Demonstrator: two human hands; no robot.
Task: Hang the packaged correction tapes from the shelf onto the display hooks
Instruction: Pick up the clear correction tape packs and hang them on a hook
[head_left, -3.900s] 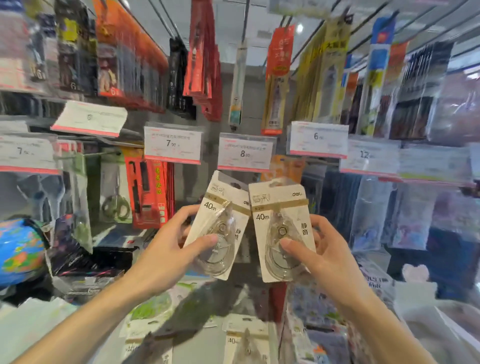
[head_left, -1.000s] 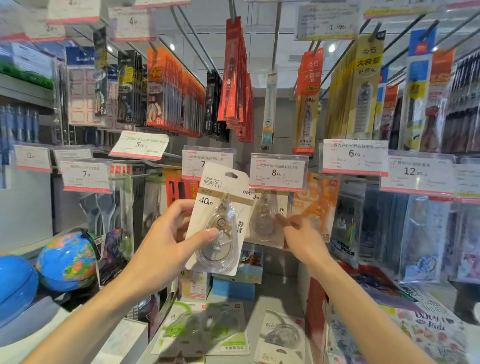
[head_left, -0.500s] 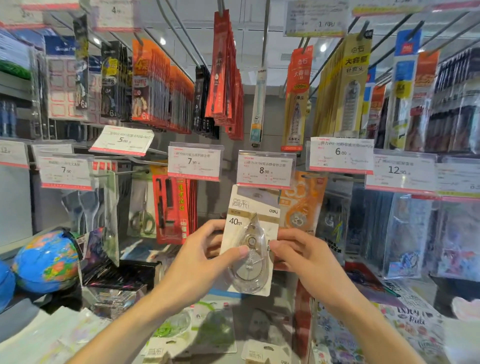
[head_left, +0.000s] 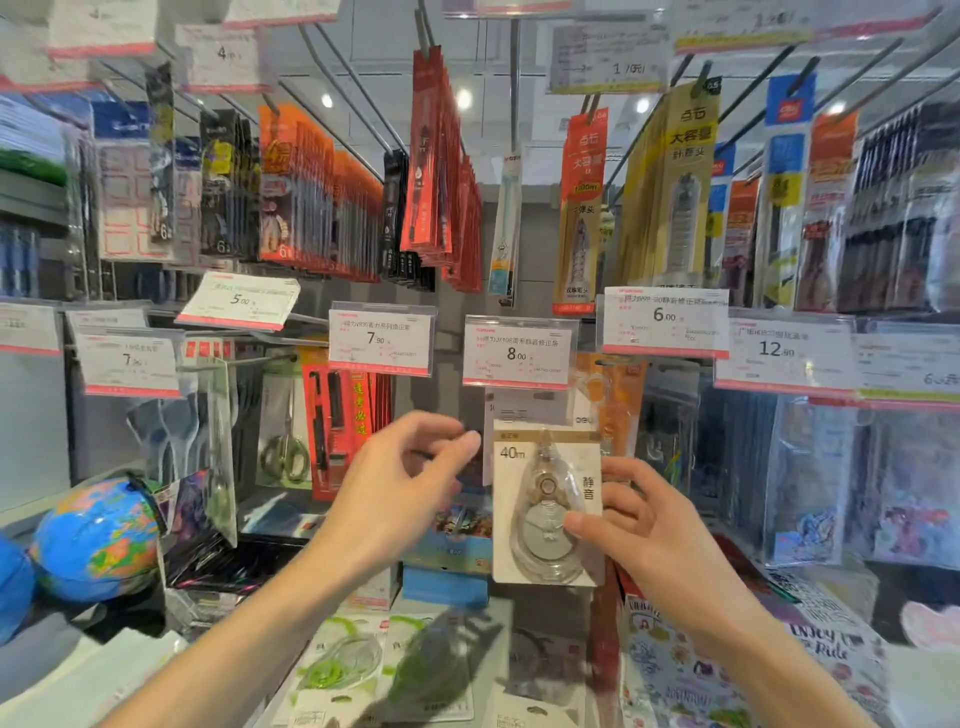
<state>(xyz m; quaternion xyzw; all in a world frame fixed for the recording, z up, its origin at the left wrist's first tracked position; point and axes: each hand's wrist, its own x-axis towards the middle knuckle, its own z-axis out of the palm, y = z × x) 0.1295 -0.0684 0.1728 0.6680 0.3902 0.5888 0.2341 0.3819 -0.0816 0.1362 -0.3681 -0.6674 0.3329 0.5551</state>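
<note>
The left hand (head_left: 400, 499) has let go since half a second ago, when both hands held the correction tape pack (head_left: 545, 499); it now hangs just left of the pack with fingers loosely curled, holding nothing. The right hand (head_left: 644, 530) pinches the pack's right edge, thumb on the clear bubble; the pack's top sits tucked behind the 8.00 price tag (head_left: 517, 353), so it looks threaded onto that hook, though the hook hole itself is hidden; a second pack seems to hang behind it. That would make 2 packs hung; more packs (head_left: 337, 665) lie on the shelf (head_left: 540, 618) below, so picking up another is probably next. Room is tight: orange packs (head_left: 618, 395) crowd the right edge, red packs (head_left: 363, 415) hang to the left, and tags overhang above; downward, between the arms, the way to the shelf is open.
</note>
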